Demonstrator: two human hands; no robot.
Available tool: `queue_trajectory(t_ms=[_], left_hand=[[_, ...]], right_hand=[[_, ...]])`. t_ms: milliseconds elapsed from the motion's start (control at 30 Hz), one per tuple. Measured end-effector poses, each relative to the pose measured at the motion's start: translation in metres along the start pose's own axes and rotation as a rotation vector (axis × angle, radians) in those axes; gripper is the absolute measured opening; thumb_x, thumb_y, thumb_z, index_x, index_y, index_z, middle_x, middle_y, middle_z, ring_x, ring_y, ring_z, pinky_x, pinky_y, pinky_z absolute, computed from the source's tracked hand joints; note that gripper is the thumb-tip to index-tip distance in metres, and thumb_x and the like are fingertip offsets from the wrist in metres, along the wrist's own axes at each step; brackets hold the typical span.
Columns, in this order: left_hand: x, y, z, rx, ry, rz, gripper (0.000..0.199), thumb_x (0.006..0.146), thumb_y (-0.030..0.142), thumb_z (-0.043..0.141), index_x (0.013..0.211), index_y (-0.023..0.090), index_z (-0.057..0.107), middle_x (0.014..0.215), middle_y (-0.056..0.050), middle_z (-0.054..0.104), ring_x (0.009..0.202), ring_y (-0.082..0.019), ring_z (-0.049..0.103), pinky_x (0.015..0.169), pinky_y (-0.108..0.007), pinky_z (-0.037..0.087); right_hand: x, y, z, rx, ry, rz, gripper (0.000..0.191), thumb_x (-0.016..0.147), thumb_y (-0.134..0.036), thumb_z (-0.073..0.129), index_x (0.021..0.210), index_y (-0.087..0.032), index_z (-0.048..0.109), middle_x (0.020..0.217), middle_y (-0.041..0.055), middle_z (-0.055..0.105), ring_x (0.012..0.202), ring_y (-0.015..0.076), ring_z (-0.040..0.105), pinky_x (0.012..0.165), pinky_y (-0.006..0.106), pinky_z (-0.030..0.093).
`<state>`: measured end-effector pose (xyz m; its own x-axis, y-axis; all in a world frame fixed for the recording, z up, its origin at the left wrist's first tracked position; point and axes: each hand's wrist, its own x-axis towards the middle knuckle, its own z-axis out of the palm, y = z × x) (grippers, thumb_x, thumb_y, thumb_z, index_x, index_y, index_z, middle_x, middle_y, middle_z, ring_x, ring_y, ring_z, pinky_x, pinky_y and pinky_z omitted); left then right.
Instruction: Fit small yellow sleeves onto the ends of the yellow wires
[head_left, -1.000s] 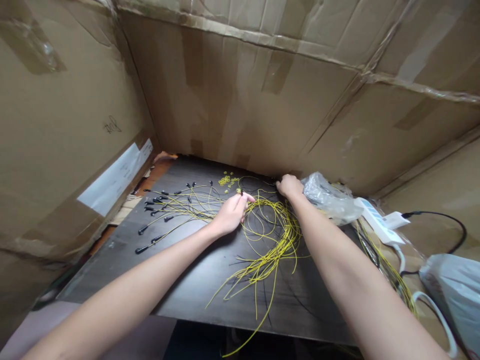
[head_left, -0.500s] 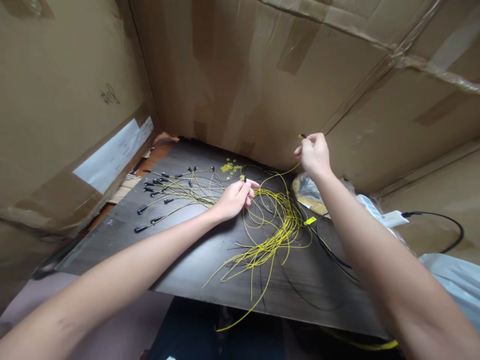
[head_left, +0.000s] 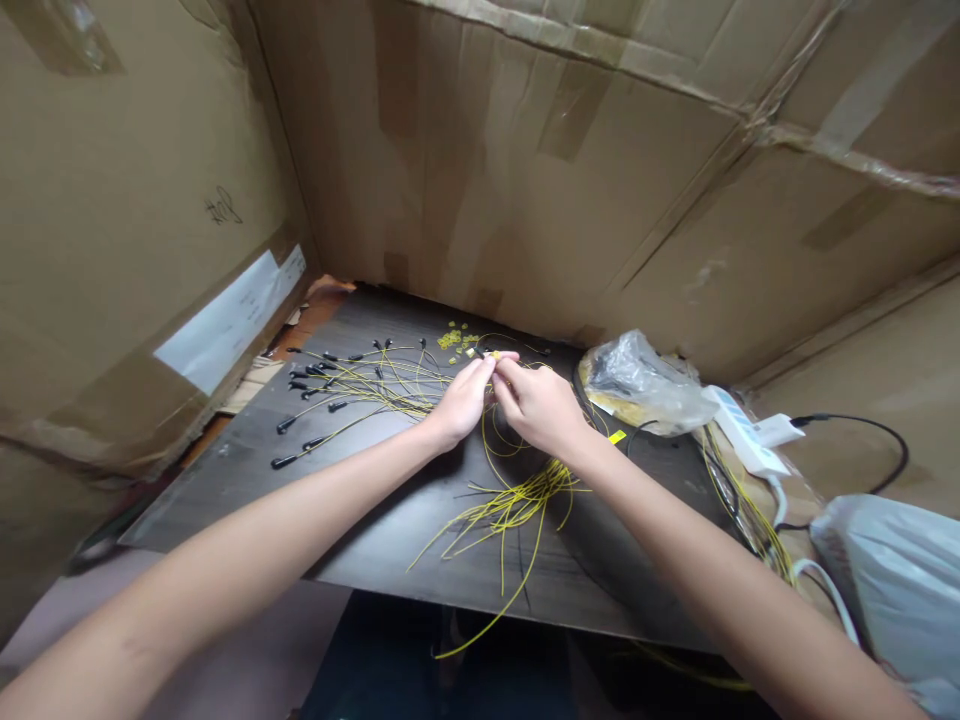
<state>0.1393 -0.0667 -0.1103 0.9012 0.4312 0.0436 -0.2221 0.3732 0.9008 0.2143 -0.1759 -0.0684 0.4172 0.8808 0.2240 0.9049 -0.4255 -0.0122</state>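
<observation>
While both my hands meet over the far middle of the tabletop (head_left: 360, 560), the head view has it all. My left hand (head_left: 461, 400) is nearly closed, thumb and finger pinching a dark cable end (head_left: 480, 352). Right up against it, my right hand (head_left: 544, 405) is curled just as tight, gripping at a yellow bit (head_left: 495, 355); the exact contact is too small to read.

Just beyond my fingertips, loose yellow pieces (head_left: 450, 340) lie scattered. Off to the left, black plugs (head_left: 284, 425) fan out on their thin leads, and below my right hand the yellow cables (head_left: 525, 505) spill toward the near edge. A clear plastic bag (head_left: 656, 385) sits on the right, the white power strip (head_left: 746, 432) beside it.

Looks like fine fingertip work on that end is the step in hand; I'd say it calls for a steady left pinch and small, careful right-hand pressure.
</observation>
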Motion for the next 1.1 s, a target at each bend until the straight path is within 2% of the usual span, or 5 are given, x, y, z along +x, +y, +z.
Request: queue_trajectory(t_ms=[267, 567, 833, 1000, 1100], left_hand=[[0.007, 0.006, 0.006, -0.300, 0.251, -0.119, 0.030, 0.106, 0.023, 0.041, 0.083, 0.016, 0.059, 0.097, -0.008, 0.073, 0.090, -0.017, 0.069, 0.083, -0.029, 0.052], [0.024, 0.027, -0.021, -0.592, 0.560, -0.148, 0.034, 0.105, 0.012, 0.036, 0.073, 0.017, 0.048, 0.051, 0.005, 0.046, 0.055, -0.012, 0.061, 0.072, -0.026, 0.054], [0.035, 0.033, -0.040, -0.626, 0.696, -0.068, 0.032, 0.105, 0.014, 0.037, 0.075, 0.018, 0.044, 0.048, 0.010, 0.037, 0.041, -0.006, 0.042, 0.069, -0.022, 0.052], [0.037, 0.036, -0.047, -0.648, 0.738, -0.056, 0.031, 0.106, 0.015, 0.035, 0.076, 0.018, 0.043, 0.050, 0.011, 0.035, 0.039, -0.004, 0.035, 0.067, -0.021, 0.052], [0.037, 0.038, -0.047, -0.666, 0.717, -0.070, 0.032, 0.107, 0.016, 0.036, 0.075, 0.018, 0.043, 0.050, 0.011, 0.031, 0.037, -0.004, 0.033, 0.062, -0.020, 0.051]], right_hand=[[0.005, 0.026, -0.014, -0.078, -0.029, -0.171, 0.031, 0.096, -0.016, 0.043, 0.119, -0.017, 0.062, 0.089, 0.0077, 0.076, 0.078, 0.0214, 0.068, 0.077, 0.033, 0.036], [0.029, 0.130, -0.052, -0.208, 0.322, 0.323, 0.028, 0.093, -0.020, 0.045, 0.111, -0.017, 0.067, 0.089, 0.0141, 0.069, 0.083, 0.0273, 0.059, 0.075, 0.036, 0.040], [0.023, 0.176, -0.112, -0.311, 0.476, 0.513, 0.030, 0.094, -0.023, 0.044, 0.114, -0.017, 0.067, 0.089, 0.0141, 0.062, 0.082, 0.0260, 0.054, 0.078, 0.040, 0.036], [0.015, 0.182, -0.152, 0.088, 0.643, 0.572, 0.022, 0.094, -0.029, 0.045, 0.095, -0.025, 0.066, 0.071, 0.0043, 0.054, 0.067, 0.0213, 0.050, 0.071, 0.039, 0.040], [-0.017, 0.154, -0.173, 0.510, 0.407, 0.486, 0.015, 0.087, -0.041, 0.062, 0.083, -0.027, 0.066, 0.055, -0.0013, 0.043, 0.052, 0.0176, 0.041, 0.062, 0.038, 0.043]])
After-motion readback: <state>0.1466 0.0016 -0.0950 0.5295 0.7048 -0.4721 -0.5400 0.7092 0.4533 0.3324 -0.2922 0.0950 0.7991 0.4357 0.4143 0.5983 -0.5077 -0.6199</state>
